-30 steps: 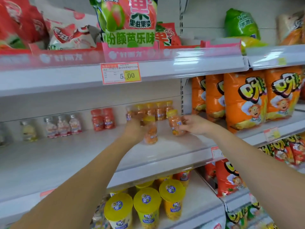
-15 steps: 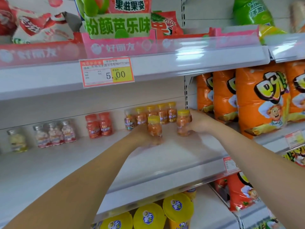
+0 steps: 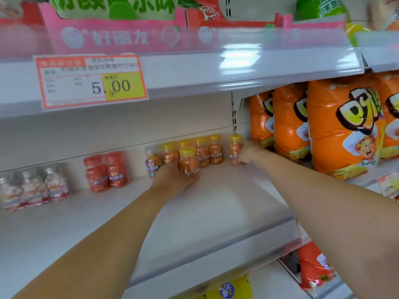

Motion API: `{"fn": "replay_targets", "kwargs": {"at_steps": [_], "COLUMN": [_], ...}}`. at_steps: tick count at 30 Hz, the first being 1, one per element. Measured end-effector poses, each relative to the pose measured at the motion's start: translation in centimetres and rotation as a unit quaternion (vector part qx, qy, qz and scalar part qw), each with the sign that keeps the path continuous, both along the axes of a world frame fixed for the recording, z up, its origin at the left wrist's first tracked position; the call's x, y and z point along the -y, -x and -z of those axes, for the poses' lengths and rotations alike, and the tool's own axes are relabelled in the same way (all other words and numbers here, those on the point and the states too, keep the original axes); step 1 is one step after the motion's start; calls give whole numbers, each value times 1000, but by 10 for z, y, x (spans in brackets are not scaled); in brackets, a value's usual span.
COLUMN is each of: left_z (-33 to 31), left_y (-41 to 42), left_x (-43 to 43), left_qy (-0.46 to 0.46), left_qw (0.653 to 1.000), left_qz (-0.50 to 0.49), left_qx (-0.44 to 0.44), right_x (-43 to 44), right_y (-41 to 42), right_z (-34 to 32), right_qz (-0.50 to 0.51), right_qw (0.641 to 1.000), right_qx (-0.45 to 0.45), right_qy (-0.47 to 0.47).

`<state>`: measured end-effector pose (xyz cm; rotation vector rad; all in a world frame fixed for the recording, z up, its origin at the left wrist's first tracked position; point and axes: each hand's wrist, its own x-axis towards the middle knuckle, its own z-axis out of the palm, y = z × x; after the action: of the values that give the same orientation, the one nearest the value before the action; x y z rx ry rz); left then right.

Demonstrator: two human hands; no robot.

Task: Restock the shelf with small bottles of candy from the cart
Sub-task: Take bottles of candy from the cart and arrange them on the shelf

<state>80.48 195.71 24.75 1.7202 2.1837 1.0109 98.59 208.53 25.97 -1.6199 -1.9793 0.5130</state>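
left hand (image 3: 172,175) grips the near bottle (image 3: 189,162), right hand (image 3: 248,153) the far bottle (image 3: 235,147); both, lifted a second ago, now reach the shelf (image 3: 216,203) beside the stocked row (image 3: 207,149).

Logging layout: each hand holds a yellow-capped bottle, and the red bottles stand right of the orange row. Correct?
No: the head view shows the red bottles left of the orange row. The left hand and right hand each hold a yellow-capped bottle.

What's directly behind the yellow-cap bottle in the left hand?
A row of yellow-capped orange bottles stands behind the held bottle, along the back wall. Of the one directly behind, only the cap shows; the held bottle and left hand cover the rest.
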Motion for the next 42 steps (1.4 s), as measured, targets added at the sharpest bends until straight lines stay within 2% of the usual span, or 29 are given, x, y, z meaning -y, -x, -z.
{"fn": "replay_targets", "kwargs": {"at_steps": [3,8,12,16,22,27,30,33,38,42], "left_z": [3,4,2,2,6,6,4,3,7,9], "left_y": [4,4,0,1,7,12,12,11,14,19], "left_x": [-3,-4,-4,-4,-8,-8,-8,-9,-12,-17], "left_qy": [-16,-23,-17,-13,-23,-27,-20,-19,-2,10], "left_qw": [1000,999,998,998,996,992,991,989,986,982], "left_qz": [0,-29,-37,-45,-88,-112,-121,-130,-154,-163], "left_qx": [-1,-29,-44,-44,-18,-49,-55,-64,-63,-96], "right_x": [-12,-24,-26,-25,-24,-19,-16,-8,14,20], "right_y": [7,20,27,27,25,25,25,23,25,26], "right_z": [0,3,4,5,7,5,-1,-10,-6,-8], "right_qz": [31,35,49,67,39,20,50,72,-30,-63], "right_qw": [999,998,999,997,999,998,995,994,987,977], "right_qx": [1,-53,-10,-16,3,53,84,79,95,150], "right_qy": [-18,-5,-23,-25,-32,-38,-23,-1,130,138]}}
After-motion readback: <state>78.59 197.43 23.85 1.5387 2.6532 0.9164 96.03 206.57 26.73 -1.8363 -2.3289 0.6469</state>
